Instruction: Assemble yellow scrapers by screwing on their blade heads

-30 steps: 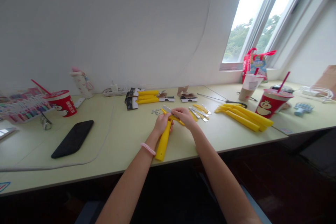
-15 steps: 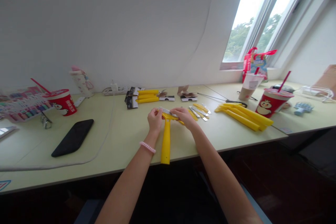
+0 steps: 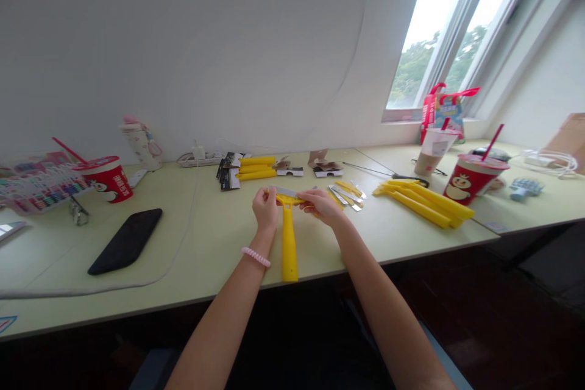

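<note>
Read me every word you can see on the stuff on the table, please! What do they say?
Nothing can be read clearly.
Red paper cup on the left: white characters, too blurred to read.
Red paper cup on the right: print too blurred to read.
Red and blue bag: too small to read.
Black cards: too small to read.

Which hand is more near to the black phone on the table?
The left hand. It is to the right of the phone, with a gap between them; the right hand is further right, on the other side of the yellow scraper.
</note>
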Demonstrator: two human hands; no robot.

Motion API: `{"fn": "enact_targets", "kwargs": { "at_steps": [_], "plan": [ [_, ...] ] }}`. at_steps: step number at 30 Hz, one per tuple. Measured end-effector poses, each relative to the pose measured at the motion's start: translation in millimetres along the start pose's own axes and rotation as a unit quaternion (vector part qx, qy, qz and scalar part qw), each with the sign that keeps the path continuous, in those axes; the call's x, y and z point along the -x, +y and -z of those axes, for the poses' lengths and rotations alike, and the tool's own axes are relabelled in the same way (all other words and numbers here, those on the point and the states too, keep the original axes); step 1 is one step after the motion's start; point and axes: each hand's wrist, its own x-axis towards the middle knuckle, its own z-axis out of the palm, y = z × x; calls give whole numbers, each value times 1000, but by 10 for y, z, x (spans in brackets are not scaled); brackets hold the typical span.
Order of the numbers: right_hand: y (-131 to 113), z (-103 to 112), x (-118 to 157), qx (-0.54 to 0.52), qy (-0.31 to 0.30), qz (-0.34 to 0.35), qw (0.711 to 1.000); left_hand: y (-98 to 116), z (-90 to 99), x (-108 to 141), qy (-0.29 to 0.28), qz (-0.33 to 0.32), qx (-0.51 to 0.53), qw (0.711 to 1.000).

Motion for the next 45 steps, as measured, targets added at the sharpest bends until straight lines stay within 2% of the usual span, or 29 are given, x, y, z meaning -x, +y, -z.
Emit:
{"fn": "enact_targets", "kwargs": {
  "at_steps": [6, 11, 17, 20, 22, 27, 31, 35, 39, 42, 45],
  "plan": [
    [-45, 4, 13, -84, 15, -28, 996, -13, 6, -14, 9, 7, 12, 1000],
    [-7, 27, -15, -66, 29, -1, 997, -1, -2, -19, -7, 36, 34, 999],
    [16, 46, -34, -22, 57, 49, 997, 70, -25, 40, -68, 134, 63, 987],
    [13, 29, -22, -27, 64, 53, 996, 98, -58, 104, -149, 200, 70, 966],
    [17, 14, -16, -28, 62, 51, 996, 108, -78, 141, -184, 222, 78, 954],
    [33, 2, -22, -26, 60, 11, 998, 128, -77, 157, -183, 204, 63, 960],
    [18, 19, -19, 30, 76, -30, 996, 125, -68, 137, -200, 199, 13, 959],
    [-8, 50, -4, 99, 65, 10, 993, 109, -80, 178, -287, 198, -9, 937],
    [-1, 90, 5, 182, 22, 33, 982, 87, -79, 248, -367, 199, 1, 909],
    [18, 114, 2, 204, -16, 43, 978, 64, -70, 269, -392, 201, 1, 898],
    [26, 123, -1, 206, -22, 51, 977, 46, -68, 264, -394, 205, 3, 896]
  ]
}}
